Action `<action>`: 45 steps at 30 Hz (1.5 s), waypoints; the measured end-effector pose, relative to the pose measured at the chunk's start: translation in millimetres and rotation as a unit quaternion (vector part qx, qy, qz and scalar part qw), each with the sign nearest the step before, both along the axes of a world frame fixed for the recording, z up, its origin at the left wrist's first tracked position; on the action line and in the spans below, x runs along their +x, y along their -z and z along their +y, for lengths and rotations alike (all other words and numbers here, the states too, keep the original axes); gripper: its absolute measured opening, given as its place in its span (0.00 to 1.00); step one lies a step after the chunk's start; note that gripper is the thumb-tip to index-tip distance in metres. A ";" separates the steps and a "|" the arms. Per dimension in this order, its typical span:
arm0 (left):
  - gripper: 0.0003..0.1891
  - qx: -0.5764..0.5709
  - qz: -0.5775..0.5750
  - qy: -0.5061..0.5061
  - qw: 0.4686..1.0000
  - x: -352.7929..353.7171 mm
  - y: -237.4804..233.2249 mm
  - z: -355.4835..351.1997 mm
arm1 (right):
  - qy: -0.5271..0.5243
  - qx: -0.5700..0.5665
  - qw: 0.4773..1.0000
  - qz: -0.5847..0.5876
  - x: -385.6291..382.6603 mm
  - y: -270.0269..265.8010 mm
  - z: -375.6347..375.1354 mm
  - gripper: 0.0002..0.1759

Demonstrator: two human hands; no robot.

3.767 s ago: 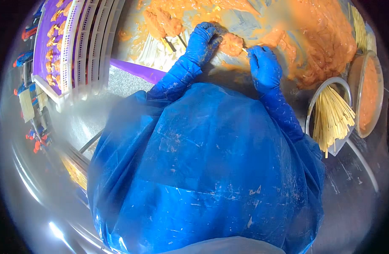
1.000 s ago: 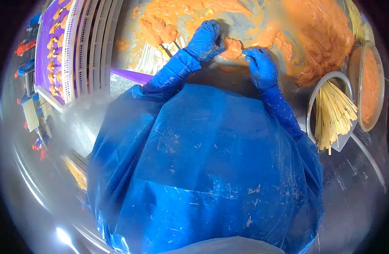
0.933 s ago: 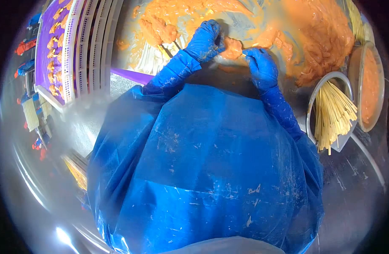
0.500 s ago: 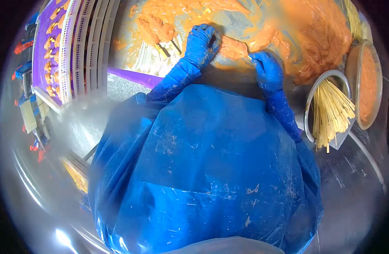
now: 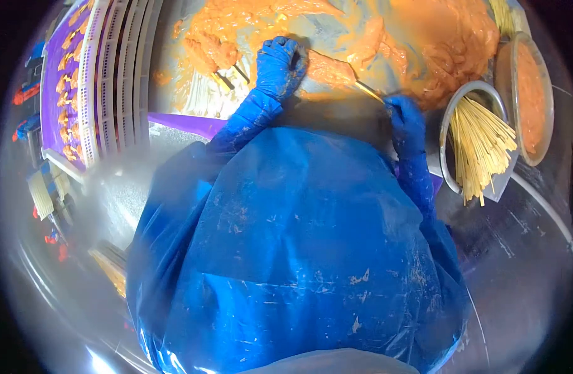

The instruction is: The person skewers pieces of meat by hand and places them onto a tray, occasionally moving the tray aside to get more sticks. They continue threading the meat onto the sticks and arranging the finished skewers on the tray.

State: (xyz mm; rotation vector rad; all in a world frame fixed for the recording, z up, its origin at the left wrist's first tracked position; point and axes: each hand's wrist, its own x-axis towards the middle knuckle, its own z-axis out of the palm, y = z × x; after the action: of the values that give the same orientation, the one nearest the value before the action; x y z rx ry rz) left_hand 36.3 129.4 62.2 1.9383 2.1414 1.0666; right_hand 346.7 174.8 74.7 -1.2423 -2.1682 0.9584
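My left hand (image 5: 279, 67), in a blue glove, is closed on the left end of a strip of orange marinated meat (image 5: 331, 68). A wooden skewer (image 5: 369, 91) sticks out of the strip's right end, and my right hand (image 5: 405, 121), also gloved in blue, pinches its far end. How deep the skewer runs inside the meat is hidden. Left of my left hand lie finished-looking meat skewers (image 5: 210, 53), their bare sticks pointing toward me over a pale ridged surface (image 5: 205, 96).
Loose marinated meat (image 5: 452, 53) covers the table's back right. To the right stand a metal container of bare skewers (image 5: 480, 143) and a clear tub of orange meat (image 5: 529, 93). Stacked white crates (image 5: 105, 81) with purple lining rise at the left. Other people appear small at the far left.
My right hand has moved right and slightly down, away from the meat, exposing a length of skewer between them. The whole view has shifted slightly; my left hand keeps its hold.
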 end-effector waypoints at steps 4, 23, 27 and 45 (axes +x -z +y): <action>0.08 -0.024 0.011 -0.012 1.000 -0.2 2.3 0.2 | 0.068 0.023 0.996 -0.053 31.2 -14.9 -20.1 0.05; 0.07 -0.210 -0.575 0.122 0.781 60.0 -84.3 -11.0 | 0.036 -0.090 0.990 0.099 -31.2 -76.7 -33.1 0.08; 0.05 -0.160 -0.551 0.113 0.812 58.7 -78.3 -10.4 | 0.010 -0.088 0.991 0.102 -41.1 -77.0 -22.1 0.09; 0.04 -0.183 -0.582 0.158 0.776 59.8 -69.2 -12.7 | -0.059 0.037 0.991 0.117 -91.9 -88.4 9.1 0.04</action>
State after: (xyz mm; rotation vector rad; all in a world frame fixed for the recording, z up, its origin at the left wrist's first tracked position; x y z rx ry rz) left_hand 96.0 116.7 131.4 0.9079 1.1255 1.1655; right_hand 254.8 183.9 163.1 -0.9254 -2.0885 1.0082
